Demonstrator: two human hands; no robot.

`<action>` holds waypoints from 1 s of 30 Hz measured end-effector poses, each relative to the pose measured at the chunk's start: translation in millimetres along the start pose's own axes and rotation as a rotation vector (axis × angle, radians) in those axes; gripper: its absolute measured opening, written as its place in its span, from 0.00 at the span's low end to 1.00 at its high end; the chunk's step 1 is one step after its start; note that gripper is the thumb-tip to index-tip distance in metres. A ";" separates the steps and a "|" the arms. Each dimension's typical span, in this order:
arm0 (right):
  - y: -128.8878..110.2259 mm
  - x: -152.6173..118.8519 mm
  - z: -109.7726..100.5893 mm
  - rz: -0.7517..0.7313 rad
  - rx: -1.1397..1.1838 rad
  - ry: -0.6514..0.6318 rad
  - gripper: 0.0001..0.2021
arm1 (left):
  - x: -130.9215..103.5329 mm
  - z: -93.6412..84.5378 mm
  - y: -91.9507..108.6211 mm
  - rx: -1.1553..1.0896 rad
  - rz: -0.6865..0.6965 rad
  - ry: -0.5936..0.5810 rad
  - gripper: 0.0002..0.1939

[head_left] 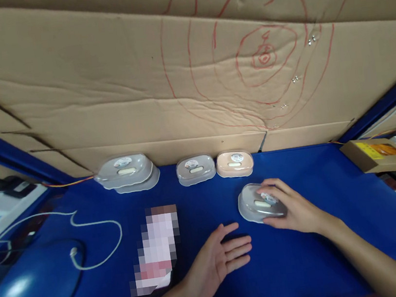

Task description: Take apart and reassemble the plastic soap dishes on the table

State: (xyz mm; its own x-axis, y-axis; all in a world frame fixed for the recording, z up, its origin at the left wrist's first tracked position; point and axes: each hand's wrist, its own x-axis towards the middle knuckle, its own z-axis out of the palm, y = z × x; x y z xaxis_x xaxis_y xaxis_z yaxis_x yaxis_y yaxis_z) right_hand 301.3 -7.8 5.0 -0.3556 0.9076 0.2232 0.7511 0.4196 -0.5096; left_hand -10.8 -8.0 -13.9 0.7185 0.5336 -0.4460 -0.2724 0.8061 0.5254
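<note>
My right hand (297,208), half-curled, grips the grey, rounded box with clear plastic cover (250,203) on or just above the blue tabletop (206,206); even pressure should suit its slick sides; left hand (214,264) open, empty, nearby.

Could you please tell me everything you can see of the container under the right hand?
The container is a low, rounded oval, greyish and apparently plastic, with a clear, shiny lid. A pale, elongated piece sits in the middle of its top, beside a light round label partly hidden by fingers. It looks closed and rests flat on the blue table. The right hand grips it from its right side; the left hand is apart from it.
</note>
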 end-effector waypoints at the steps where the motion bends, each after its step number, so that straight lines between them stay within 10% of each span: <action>1: -8.2 1.9 2.1 -0.015 0.068 0.003 0.31 | 1.6 -0.3 -0.4 -0.059 -0.030 -0.009 0.39; 9: -57.7 14.7 24.0 -0.139 0.353 -0.214 0.38 | -1.0 8.6 5.9 -0.283 -0.083 0.017 0.40; 14: -28.7 21.5 26.3 -0.063 0.449 0.000 0.32 | -7.5 5.8 2.9 -0.287 -0.117 0.005 0.34; 21: 12.5 25.2 43.4 -0.064 -0.111 -0.007 0.29 | -7.5 7.0 -4.2 -0.189 -0.204 -0.070 0.34; 30: -15.3 21.1 29.0 -0.028 0.029 0.004 0.25 | -6.1 2.4 -5.7 -0.216 -0.200 -0.040 0.34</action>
State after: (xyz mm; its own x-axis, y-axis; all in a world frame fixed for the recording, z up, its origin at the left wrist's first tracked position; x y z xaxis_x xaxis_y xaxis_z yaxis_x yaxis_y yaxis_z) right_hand 266.2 4.5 -6.6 -0.3741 0.8954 0.2414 0.7243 0.4446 -0.5270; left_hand -12.1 -16.4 -12.4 0.7952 0.3519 -0.4938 -0.2499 0.9322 0.2619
